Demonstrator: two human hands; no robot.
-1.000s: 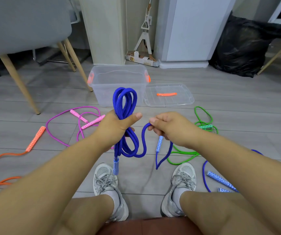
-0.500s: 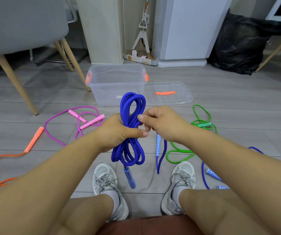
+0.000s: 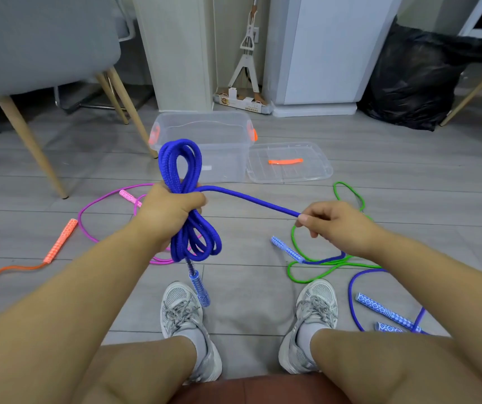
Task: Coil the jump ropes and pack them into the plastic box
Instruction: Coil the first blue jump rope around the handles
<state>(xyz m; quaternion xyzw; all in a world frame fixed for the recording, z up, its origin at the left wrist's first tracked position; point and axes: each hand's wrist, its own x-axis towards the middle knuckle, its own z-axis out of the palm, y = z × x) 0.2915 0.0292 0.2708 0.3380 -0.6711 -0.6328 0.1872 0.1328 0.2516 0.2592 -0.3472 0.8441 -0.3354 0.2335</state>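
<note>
Head view: the thick braided blue jump rope (image 3: 180,164) was held up over the grey plank floor (image 3: 408,176), most of it already gathered into a bundle of long loops. That bundle was gripped round its middle by the left hand (image 3: 172,211), fingers and thumb wrapped tight, with loops standing above the fist and more hanging below it. One blue patterned handle (image 3: 200,290) was dangled from the bottom of the bundle, over the left grey sneaker (image 3: 184,313). A single strand (image 3: 251,201) was stretched taut from the left fist across to the right hand (image 3: 333,225), where it was pinched between thumb and curled fingers. The rope's other patterned handle (image 3: 286,249) was seen below that hand; whether it was resting on the floor could not be told.

The clear plastic box (image 3: 228,167) with orange latches was stood open on the floor just beyond the bundle. Its clear lid (image 3: 306,176) with an orange grip was laid flat right beside it, on the right. Loose on the floor, a thin magenta jump rope (image 3: 127,196) and an orange jump rope (image 3: 60,241) were sprawled to the left, while a green jump rope (image 3: 318,277) and a second blue jump rope (image 3: 384,310) were spread to the right. A grey chair (image 3: 44,39), a white mop (image 3: 247,62) and a black plastic bag (image 3: 417,80) were lined along the back.
</note>
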